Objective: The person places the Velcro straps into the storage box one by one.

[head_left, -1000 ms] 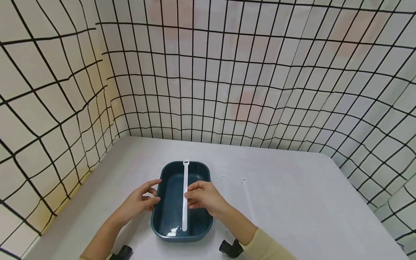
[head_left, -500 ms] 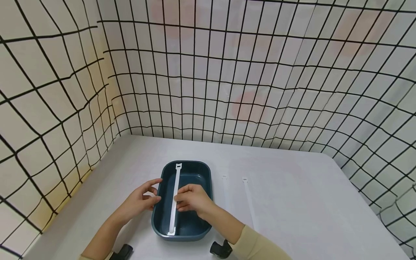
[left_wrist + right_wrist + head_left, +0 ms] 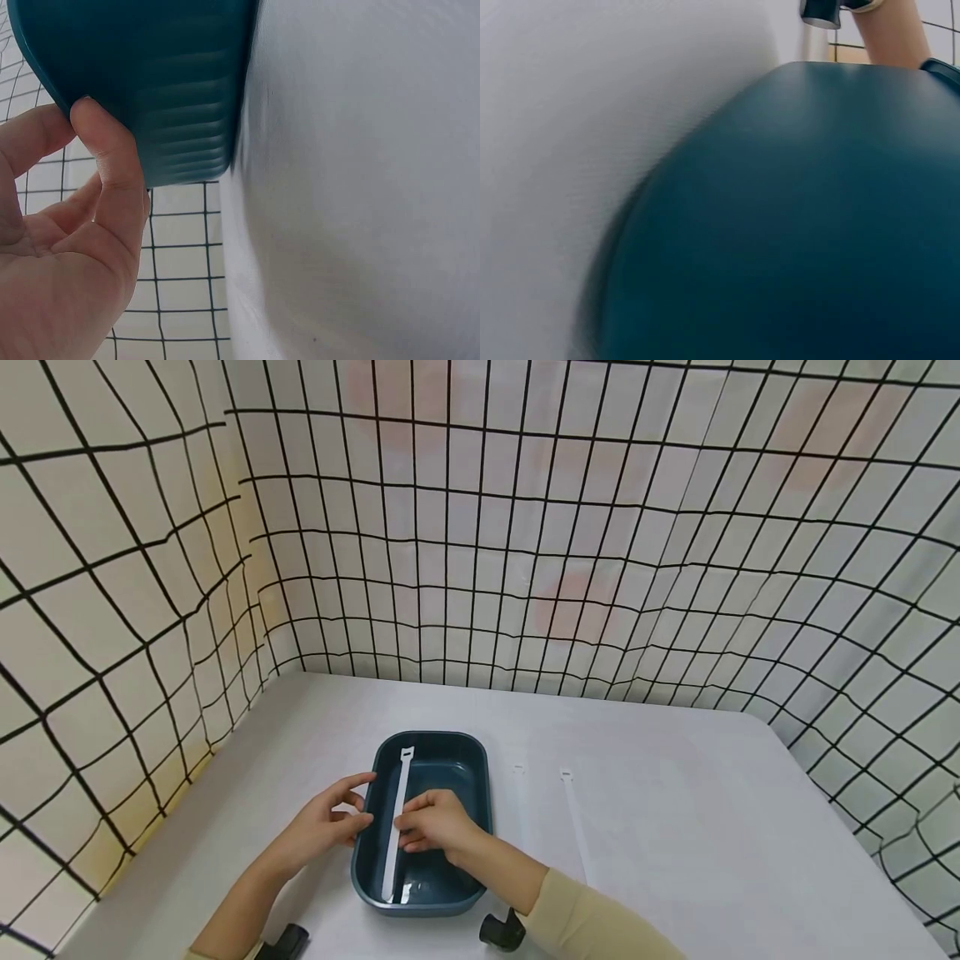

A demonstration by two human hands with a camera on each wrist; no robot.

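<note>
My right hand is over a dark teal rectangular tub, pinching a white hook-and-loop cable tie near its middle. The tie has a slotted head at the far end and runs lengthwise, slightly tilted, along the left part of the tub. At the tub's left rim is my left hand, its thumb and index finger on the edge. In the left wrist view, those fingers hold the rim beside the ribbed outer wall. The tub wall fills the right wrist view and hides the right hand there.
Two more white cable ties lie on the white table right of the tub: a faint one and a clearer one. Black wire mesh encloses the back and sides. Black devices sit at both wrists.
My right hand has moved left with the cable tie, from the tub's middle to its left part. The tie has tilted slightly. The left hand stays at the rim.
</note>
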